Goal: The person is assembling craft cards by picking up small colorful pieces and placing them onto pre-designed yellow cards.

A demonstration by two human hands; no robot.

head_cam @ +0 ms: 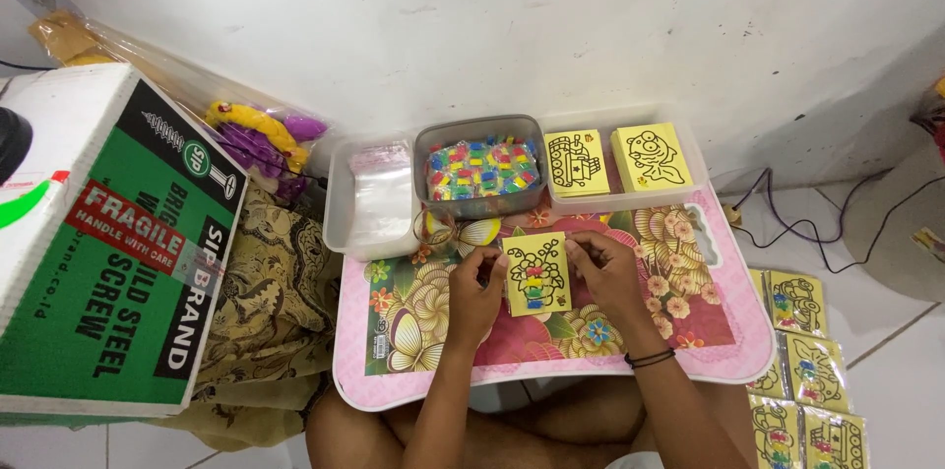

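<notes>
White scuffed wall (551, 16), pale tiled floor (896, 371)

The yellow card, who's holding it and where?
Both hands hold the yellow card: left hand at its left edge, right hand at its right edge.

Cardboard box (98, 252) cut by left edge; card packets (802, 371) cut bottom-right.

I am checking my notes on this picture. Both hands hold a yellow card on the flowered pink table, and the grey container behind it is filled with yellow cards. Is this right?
Not quite. The head view shows the grey container filled with small multicoloured packets, not yellow cards. The rest stands: the left hand and right hand hold a yellow card on the flowered pink table.
</notes>
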